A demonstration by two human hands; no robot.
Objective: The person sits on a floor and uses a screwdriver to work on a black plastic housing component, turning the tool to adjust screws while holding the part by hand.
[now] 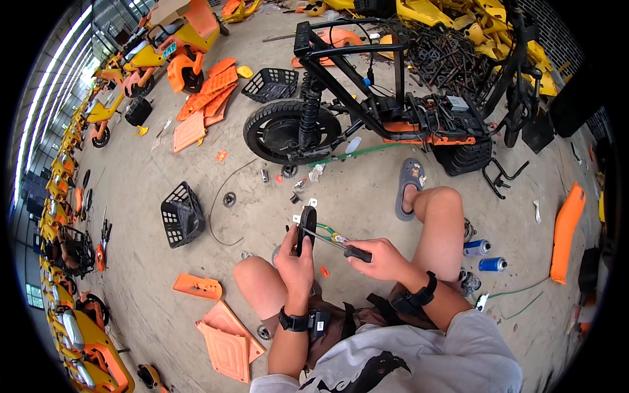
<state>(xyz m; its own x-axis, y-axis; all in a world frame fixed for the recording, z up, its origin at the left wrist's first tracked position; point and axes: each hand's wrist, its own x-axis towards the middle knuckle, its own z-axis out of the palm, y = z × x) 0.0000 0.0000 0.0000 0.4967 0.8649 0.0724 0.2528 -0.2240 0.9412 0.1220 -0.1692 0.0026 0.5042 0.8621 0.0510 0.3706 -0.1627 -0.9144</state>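
Note:
My left hand (294,267) is closed round a flat black oval part (307,221) with pale metal tabs at its far end, held upright above the floor between my knees. In my right hand (386,260) is a screwdriver (358,253), gripped by its black handle. Its metal shaft points left, and its tip meets or overlaps the face of the oval part; contact there is too small to be sure of. Green and yellow wires (334,234) show just beyond the shaft; whether they join the part, I cannot tell.
Ahead stands a stripped black scooter frame (386,121) with its rear wheel (282,134). A black basket (183,216) lies left, near loose sprockets (228,199). Orange panels (226,344) lie at lower left. Blue spray cans (491,264) are beside my right knee; an orange panel (566,232) lies farther right.

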